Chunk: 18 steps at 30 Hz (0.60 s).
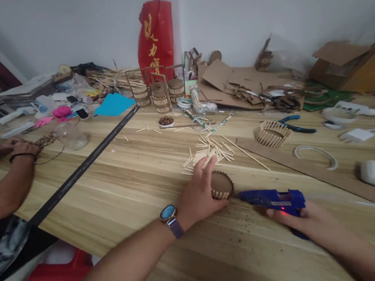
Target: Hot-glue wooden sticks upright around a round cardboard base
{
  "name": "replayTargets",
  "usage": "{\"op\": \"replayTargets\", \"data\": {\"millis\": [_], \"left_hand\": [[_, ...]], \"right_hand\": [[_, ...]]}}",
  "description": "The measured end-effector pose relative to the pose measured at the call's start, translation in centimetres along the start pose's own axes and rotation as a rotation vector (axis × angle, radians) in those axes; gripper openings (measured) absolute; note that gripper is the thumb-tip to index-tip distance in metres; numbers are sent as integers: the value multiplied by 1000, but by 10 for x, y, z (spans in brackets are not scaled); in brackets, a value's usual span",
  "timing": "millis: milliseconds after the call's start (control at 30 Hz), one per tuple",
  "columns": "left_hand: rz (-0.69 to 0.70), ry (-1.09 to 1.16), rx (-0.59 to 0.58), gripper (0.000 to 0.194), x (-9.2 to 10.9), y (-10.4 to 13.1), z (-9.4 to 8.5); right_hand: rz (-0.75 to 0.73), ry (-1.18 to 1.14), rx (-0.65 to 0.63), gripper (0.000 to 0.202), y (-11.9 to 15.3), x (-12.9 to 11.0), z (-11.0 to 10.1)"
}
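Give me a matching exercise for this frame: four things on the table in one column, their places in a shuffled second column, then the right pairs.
Things:
1. glue gun
2. round cardboard disc
3. pliers
4. red bag

Places:
A. against the back wall
B. under the left hand
C. in the right hand
D. beside the half-built stick basket

Pairs: 1-C, 2-B, 3-D, 4-A

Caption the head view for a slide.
Left hand on a round cardboard disc, right hand holding a blue glue gun beside scattered wooden sticks.
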<state>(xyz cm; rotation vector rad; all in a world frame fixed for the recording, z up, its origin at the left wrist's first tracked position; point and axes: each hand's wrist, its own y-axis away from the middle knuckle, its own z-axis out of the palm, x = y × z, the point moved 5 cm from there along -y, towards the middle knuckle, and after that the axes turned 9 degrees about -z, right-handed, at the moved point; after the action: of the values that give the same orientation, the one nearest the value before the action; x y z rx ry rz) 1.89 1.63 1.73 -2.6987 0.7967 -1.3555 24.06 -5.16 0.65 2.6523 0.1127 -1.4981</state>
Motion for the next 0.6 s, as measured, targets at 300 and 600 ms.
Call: {"op": "replayTargets", "data": {"millis": [300, 600], "left_hand": [[41, -34, -8, 120, 0, -2, -1], [42, -4, -34, 119, 0, -2, -2]], "right_hand": [[-71, 184, -20, 41, 0, -5, 3], [-92, 289, -36, 41, 4, 0, 7]]}}
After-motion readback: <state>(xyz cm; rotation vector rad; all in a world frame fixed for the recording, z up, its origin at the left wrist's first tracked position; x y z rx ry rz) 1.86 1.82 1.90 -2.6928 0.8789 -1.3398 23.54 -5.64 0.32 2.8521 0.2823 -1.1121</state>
